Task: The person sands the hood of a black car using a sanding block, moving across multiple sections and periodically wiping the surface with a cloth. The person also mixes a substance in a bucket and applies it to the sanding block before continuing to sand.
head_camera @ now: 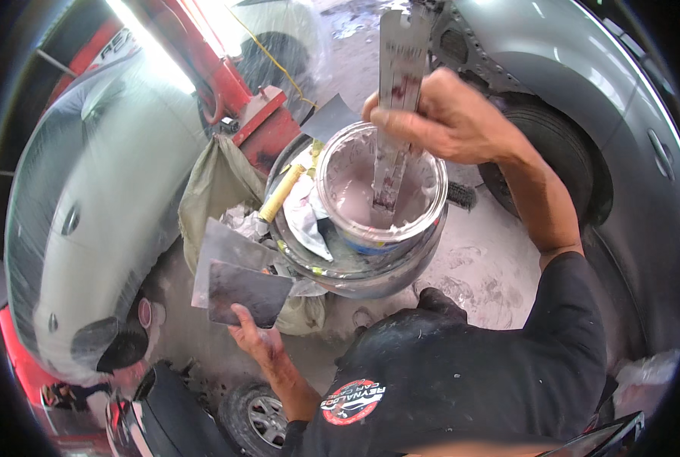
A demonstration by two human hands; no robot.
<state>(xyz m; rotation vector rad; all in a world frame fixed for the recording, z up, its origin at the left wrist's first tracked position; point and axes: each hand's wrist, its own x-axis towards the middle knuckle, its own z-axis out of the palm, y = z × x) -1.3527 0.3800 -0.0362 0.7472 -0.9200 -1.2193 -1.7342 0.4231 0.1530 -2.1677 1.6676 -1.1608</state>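
Observation:
My right hand (431, 120) grips a flat, marked stir stick (400, 85), whose lower end stands in a wide open can (324, 183) of pinkish-grey paste. The can rests on a dark round drum (357, 280). My left hand (257, 337) holds a dark rectangular sheet (248, 294), with a lighter grey sheet (220, 245) behind it, at the drum's lower left. Beside the can lie a yellow roll (283, 193) and a white cloth (303, 214). A grey sheet (333, 119) sticks out behind the can.
A grey car body (631, 131) with a tyre (540, 148) stands at the right. Plastic-covered car (111, 171) is at the left. A red metal post (226, 74) rises behind the drum, near a cloth bag (220, 177). A loose wheel (260, 411) lies lower left.

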